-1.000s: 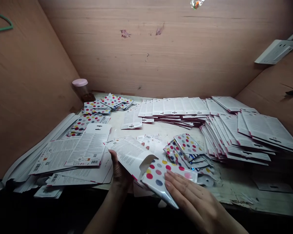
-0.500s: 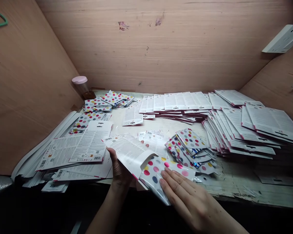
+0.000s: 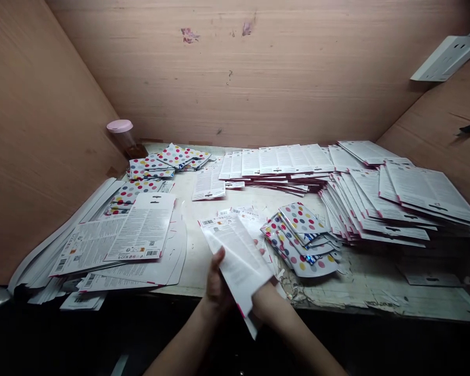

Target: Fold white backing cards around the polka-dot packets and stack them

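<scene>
My left hand [image 3: 216, 282] grips a white printed cardboard sleeve [image 3: 238, 256] by its left side, thumb on top and fingertips showing past the far edge. The sleeve is tilted, its mouth facing down and right toward me. My right hand [image 3: 267, 303] reaches into that mouth; its fingers are hidden inside. The polka-dot packet seen earlier under this hand is out of sight. Just right of the sleeve lies a small heap of shiny polka-dot packets [image 3: 303, 237]. More printed sleeves [image 3: 254, 214] lie flat beyond my hands.
Stacks of printed sleeves fill the right [image 3: 376, 203] and the back [image 3: 285, 159]. At left are loose sleeves [image 3: 147, 222] and folded polka-dot packets [image 3: 184, 155]. A pink-lidded jar [image 3: 121, 130] stands by the left wall. The worn table edge [image 3: 337, 303] runs in front.
My right hand has gone into the sleeve, and the polka-dot packet under it has passed from view. Sleeve and left hand have shifted right in view.
</scene>
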The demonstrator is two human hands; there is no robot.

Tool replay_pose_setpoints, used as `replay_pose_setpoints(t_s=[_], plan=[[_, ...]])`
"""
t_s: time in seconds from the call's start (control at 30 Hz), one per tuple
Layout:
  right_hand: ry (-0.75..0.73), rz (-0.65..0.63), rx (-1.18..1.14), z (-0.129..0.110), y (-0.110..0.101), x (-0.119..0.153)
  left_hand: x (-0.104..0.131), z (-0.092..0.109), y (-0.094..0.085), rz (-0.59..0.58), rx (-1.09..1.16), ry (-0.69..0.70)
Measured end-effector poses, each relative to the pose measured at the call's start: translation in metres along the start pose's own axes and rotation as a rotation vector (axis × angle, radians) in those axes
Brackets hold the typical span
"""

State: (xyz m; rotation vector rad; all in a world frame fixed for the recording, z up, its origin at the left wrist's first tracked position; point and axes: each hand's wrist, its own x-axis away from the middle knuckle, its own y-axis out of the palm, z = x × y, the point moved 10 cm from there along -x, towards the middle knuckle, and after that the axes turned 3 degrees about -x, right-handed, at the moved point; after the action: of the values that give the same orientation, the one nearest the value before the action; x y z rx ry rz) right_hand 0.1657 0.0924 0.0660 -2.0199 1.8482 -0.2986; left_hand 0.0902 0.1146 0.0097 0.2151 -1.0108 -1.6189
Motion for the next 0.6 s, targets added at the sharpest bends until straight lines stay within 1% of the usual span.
replay_pose_setpoints(t_s=[0.03, 0.1, 0.13, 0.17, 0.23, 0.27, 0.3, 0.33, 0.37, 0.43, 0.47, 0.5, 0.53, 0.6], plan=[[-0.029, -0.037, 0.050, -0.003, 0.000, 0.005, -0.005, 0.003, -0.010, 0.055, -0.064, 0.020], [-0.110, -0.163, 0.121, -0.007, 0.001, 0.018, -0.015, 0.019, -0.027, 0.149, -0.268, 0.110], [-0.126, -0.203, 0.154, -0.005, -0.002, 0.024, -0.019, 0.026, -0.033, 0.171, -0.360, 0.152], [-0.125, -0.209, 0.183, 0.001, -0.008, 0.027, -0.022, 0.033, -0.038, 0.196, -0.446, 0.209], [-0.101, -0.138, 0.224, 0.018, -0.023, 0.024, -0.019, 0.050, -0.044, 0.297, -0.651, 0.393], [-0.086, -0.080, 0.230, 0.028, -0.030, 0.021, -0.011, 0.059, -0.043, 0.362, -0.797, 0.511], [-0.090, -0.035, 0.231, 0.037, -0.032, 0.017, -0.002, 0.065, -0.036, 0.401, -0.986, 0.630], [-0.109, -0.008, 0.227, 0.044, -0.032, 0.014, 0.006, 0.066, -0.025, 0.390, -1.186, 0.730], [-0.129, 0.006, 0.223, 0.050, -0.028, 0.012, 0.013, 0.060, -0.014, 0.317, -1.364, 0.791], [-0.157, 0.036, 0.231, 0.059, -0.022, 0.012, 0.024, 0.038, 0.000, 0.040, -1.579, 0.805], [-0.168, 0.058, 0.243, 0.061, -0.021, 0.014, 0.032, 0.026, 0.003, -0.098, -1.636, 0.797], [-0.178, 0.073, 0.256, 0.063, -0.020, 0.016, 0.040, 0.017, 0.002, -0.205, -1.677, 0.788], [-0.194, 0.083, 0.269, 0.062, -0.019, 0.019, 0.048, 0.010, -0.001, -0.273, -1.714, 0.787], [-0.229, 0.097, 0.289, 0.060, -0.019, 0.023, 0.057, 0.000, -0.007, -0.336, -1.804, 0.810]])
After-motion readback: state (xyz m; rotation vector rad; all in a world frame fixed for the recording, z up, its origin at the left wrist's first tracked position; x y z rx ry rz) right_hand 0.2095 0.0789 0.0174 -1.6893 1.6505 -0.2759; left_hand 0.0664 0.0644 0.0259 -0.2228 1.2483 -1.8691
